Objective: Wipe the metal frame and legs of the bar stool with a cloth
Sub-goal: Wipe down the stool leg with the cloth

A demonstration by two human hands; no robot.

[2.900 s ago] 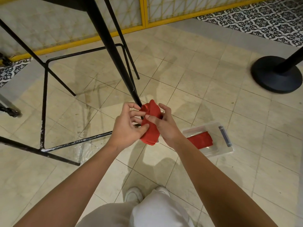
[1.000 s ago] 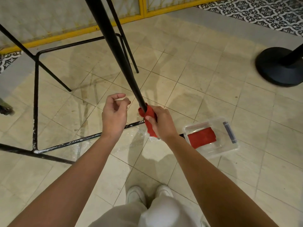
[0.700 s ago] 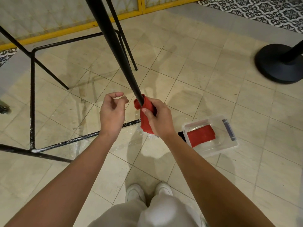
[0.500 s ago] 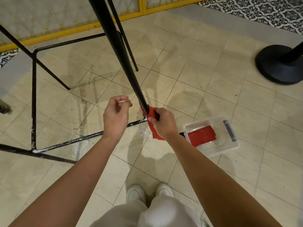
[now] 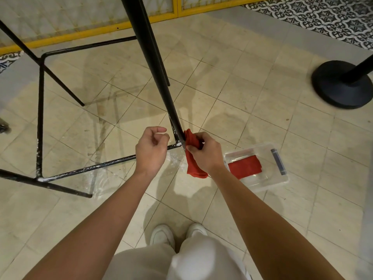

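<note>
The black metal bar stool stands in front of me; its near leg (image 5: 153, 63) slants down from the top centre. My right hand (image 5: 203, 154) grips a red cloth (image 5: 191, 158) wrapped round that leg, low down where the footrest rail (image 5: 101, 165) joins it. The cloth's loose end hangs below the hand. My left hand (image 5: 151, 150) hovers just left of the leg with fingers loosely curled, holding nothing. White dust or scuffs mark the footrest rails.
A clear plastic tub (image 5: 260, 168) holding another red cloth lies on the tiled floor to the right of my right hand. A black round stand base (image 5: 339, 83) sits at far right. A yellow-framed panel (image 5: 84, 33) runs along the back. My white shoes (image 5: 177, 233) are below.
My right hand slid the cloth up and down the leg and now sits low by the footrest joint. My left hand, which held the cloth earlier, stays off it beside the leg.
</note>
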